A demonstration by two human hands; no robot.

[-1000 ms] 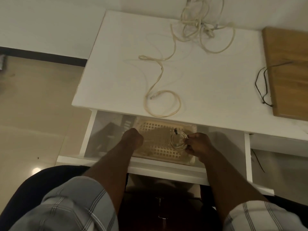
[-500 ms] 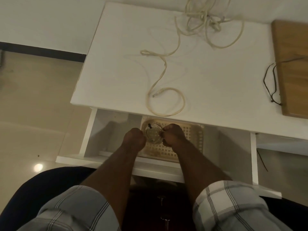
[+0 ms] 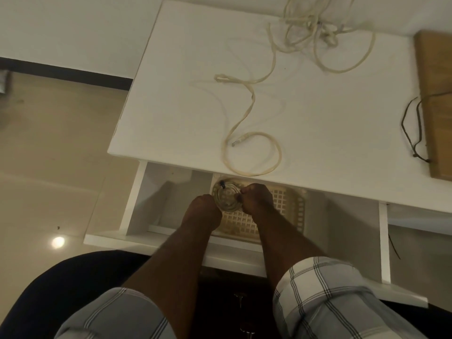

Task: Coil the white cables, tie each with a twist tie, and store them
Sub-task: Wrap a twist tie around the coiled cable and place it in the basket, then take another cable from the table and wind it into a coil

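While both hands close on the coiled cable (image 3: pixel 226 197), the bundle lies flat between them, its ring facing up, low inside the open drawer (image 3: pixel 137 204). The right hand (image 3: pixel 256 199) has its fingers curled and pinches the coil's right edge; the left hand (image 3: pixel 204 209) is curled against the coil's near-left edge, though whether it grips the cable or only steadies it I cannot tell from this angle. A dark twist tie (image 3: pixel 222 184) shows at the far-left rim of the coil, on the side away from both grips.

Directly under the coil sits the lattice basket (image 3: pixel 288 206), which stretches off to the right of the right hand, so the bundle hangs over the basket's left end. Judging from that, the storing step is nearly done: the coil needs only to be lowered and let go, and the right hand is the one placed to do it.

Beyond the grip, up on the desk top (image 3: pixel 318 118), a loose white cable (image 3: pixel 252 152) curls just past the drawer's edge, and farther off lies a tangle of cables (image 3: pixel 318 33), uncoiled. Far to the right, a thin dark cord (image 3: pixel 413 128) trails off a wooden board (image 3: pixel 437 118).
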